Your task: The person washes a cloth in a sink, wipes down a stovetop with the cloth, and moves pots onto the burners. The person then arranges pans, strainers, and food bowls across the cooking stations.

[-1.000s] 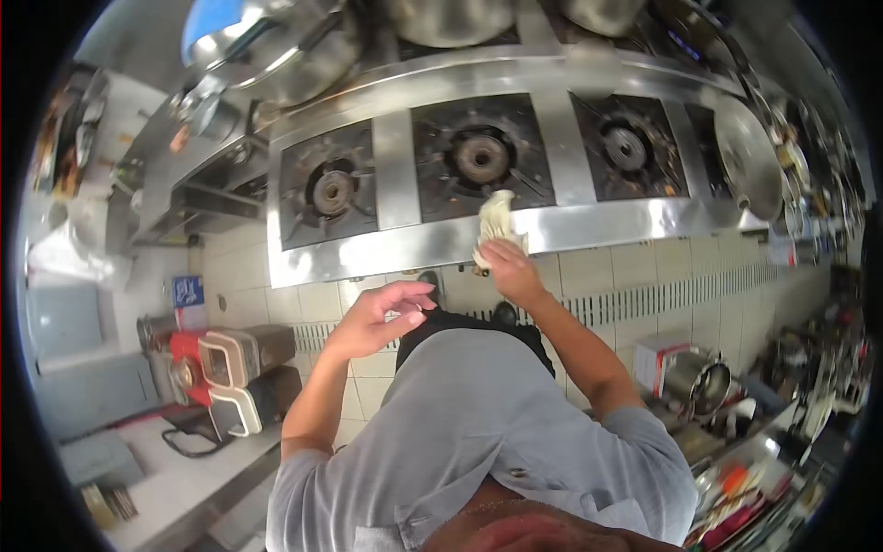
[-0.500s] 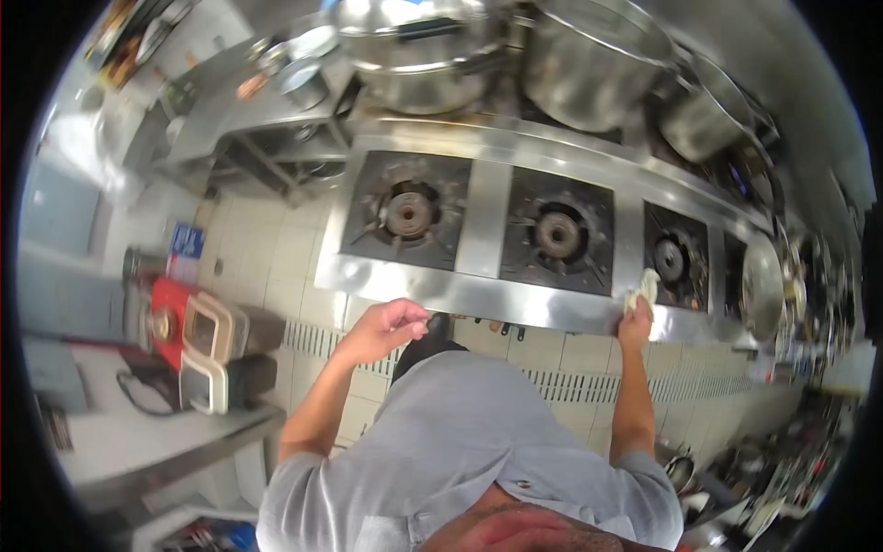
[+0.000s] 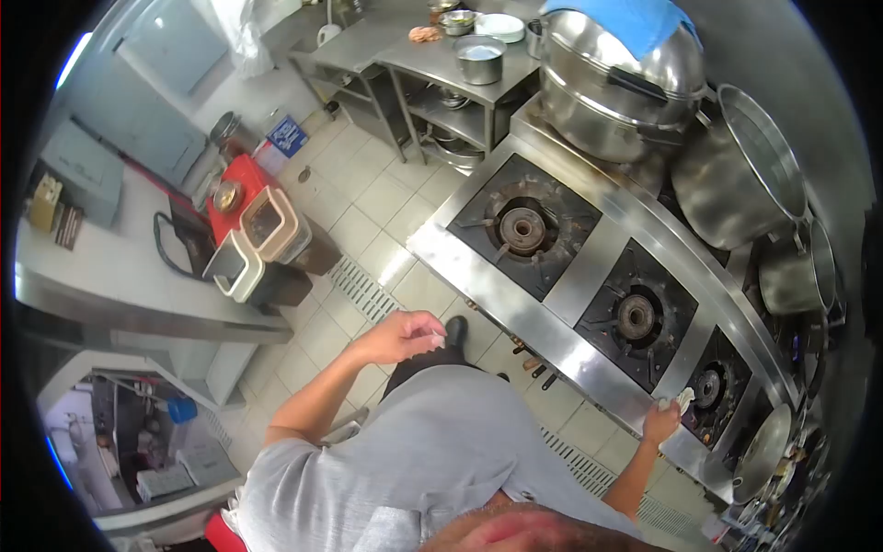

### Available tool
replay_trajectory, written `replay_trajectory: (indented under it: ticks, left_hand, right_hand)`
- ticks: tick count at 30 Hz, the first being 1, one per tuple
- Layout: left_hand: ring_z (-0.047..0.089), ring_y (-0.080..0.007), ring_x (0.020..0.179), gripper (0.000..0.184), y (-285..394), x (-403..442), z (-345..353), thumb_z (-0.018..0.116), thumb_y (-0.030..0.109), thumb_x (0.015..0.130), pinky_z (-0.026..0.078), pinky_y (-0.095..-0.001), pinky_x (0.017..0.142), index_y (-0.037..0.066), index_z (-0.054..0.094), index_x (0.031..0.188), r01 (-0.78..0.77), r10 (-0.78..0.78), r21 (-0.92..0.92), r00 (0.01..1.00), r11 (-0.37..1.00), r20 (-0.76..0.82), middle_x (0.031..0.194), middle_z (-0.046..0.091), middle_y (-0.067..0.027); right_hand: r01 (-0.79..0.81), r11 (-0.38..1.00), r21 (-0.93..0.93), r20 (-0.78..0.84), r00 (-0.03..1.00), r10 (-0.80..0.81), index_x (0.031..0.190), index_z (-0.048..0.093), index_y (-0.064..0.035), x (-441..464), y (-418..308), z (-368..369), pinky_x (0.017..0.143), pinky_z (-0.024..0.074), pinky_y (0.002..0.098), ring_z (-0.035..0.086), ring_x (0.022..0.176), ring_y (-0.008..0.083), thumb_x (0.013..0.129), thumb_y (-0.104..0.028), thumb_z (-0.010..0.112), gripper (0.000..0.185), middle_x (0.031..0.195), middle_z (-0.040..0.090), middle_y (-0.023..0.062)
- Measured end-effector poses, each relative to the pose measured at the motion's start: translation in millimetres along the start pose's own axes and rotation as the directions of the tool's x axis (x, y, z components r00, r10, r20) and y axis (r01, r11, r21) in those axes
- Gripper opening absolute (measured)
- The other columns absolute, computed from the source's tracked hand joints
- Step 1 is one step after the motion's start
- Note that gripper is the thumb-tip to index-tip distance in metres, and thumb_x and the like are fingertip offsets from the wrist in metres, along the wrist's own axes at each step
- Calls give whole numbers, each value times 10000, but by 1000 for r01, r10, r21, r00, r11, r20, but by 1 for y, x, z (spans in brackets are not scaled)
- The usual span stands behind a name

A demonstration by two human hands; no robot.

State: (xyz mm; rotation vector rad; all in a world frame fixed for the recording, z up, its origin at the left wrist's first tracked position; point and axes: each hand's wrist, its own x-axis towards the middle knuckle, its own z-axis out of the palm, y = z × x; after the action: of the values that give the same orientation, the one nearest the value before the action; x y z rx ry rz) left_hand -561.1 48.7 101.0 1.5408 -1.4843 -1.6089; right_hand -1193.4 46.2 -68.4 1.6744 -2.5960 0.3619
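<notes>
My right hand point(image 3: 660, 422) grips a pale cloth point(image 3: 683, 402) at the front steel edge of the stove point(image 3: 552, 336), close to the burner point(image 3: 709, 386) farthest along on the right. Above the floor in front of my body hangs my left hand point(image 3: 405, 337), fingers curled toward the thumb. Something small and whitish shows at its fingertips, too small to make out. The stove's nearer burners point(image 3: 522, 231) carry no pots.
Large steel pots point(image 3: 736, 175) stand behind the burners, one with a blue cloth point(image 3: 630, 23) on its lid. A steel table point(image 3: 405, 46) holds a small pot point(image 3: 480, 61). Bins point(image 3: 276, 225) stand at the left. A pan point(image 3: 765, 451) lies at the far right.
The view has turned, so the stove now runs diagonally on the right. My right hand has moved rightward along the stove's front edge with the cloth. My left hand remains curled in front of me.
</notes>
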Motion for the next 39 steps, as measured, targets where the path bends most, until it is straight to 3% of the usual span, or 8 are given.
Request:
replay_trajectory:
  ticks: [3,6,9,14,21,30,36,39]
  left_hand:
    - [604,-92,812,272,-16,-19,-19,631,258,977,515,-266,747,18,634,1105,-1,-1,-39,997,999,-72,885,651,-13]
    - [610,-106,825,305,-20,-23,-47,617,294,983,517,-278,760,15,633,1105,-63,64,10,989,998,-131,904,663,-21]
    - [616,-111,836,330,-46,-23,-89,597,323,991,517,-286,772,15,633,1104,-84,74,-49,981,995,-180,912,673,-29]
    - [623,-114,850,362,-118,-48,-207,571,349,1001,517,-289,784,6,629,1102,-80,48,-83,939,993,-340,913,677,-42]
    - [625,-121,860,326,-182,-88,-363,557,290,1013,516,-293,806,-13,622,1113,-74,-91,-305,865,950,-493,932,681,-50]
    - [658,-180,864,346,-187,-17,-561,582,310,976,517,-338,783,1,631,1124,-74,-40,-190,841,979,-539,915,689,-91]
    - [655,-131,935,353,-168,77,-703,563,267,996,515,-295,845,-26,586,1192,-14,-33,-91,865,996,-501,1014,699,-89]
    - [654,-144,950,330,-147,104,-773,557,242,1000,515,-302,856,-26,583,1192,13,-81,-127,831,992,-550,1044,685,-89]
  right_hand:
    - [190,965,183,-227,963,-146,1175,607,85,10,-91,-13,952,483,445,622,1038,429,783,-147,735,474,1151,646,260]
    - [133,663,737,-11,983,-186,1257,565,103,13,-201,2,934,512,374,653,1058,284,902,-149,694,454,1195,646,229]
    - [103,508,855,85,939,-333,1268,568,93,-4,-333,-2,969,487,347,631,1088,240,924,-99,652,403,1229,630,208]
    - [369,442,818,7,761,-648,1279,582,50,-44,-545,8,980,475,381,625,1109,288,907,-142,666,426,1241,634,207]
    - [468,457,757,123,585,-802,1289,565,40,-61,-770,49,975,477,378,625,1105,293,899,-156,680,451,1204,642,203]
    - [602,535,593,123,589,-799,1274,576,29,-15,-932,106,1012,449,417,596,1147,374,876,-207,685,475,1250,620,222]
    - [514,645,565,229,654,-721,1325,523,32,50,-1068,177,1072,392,427,494,1273,385,865,-221,690,551,1341,549,236]
    - [591,507,628,105,581,-807,1351,487,48,91,-1163,209,1101,359,442,446,1321,393,865,-241,693,602,1390,507,239]
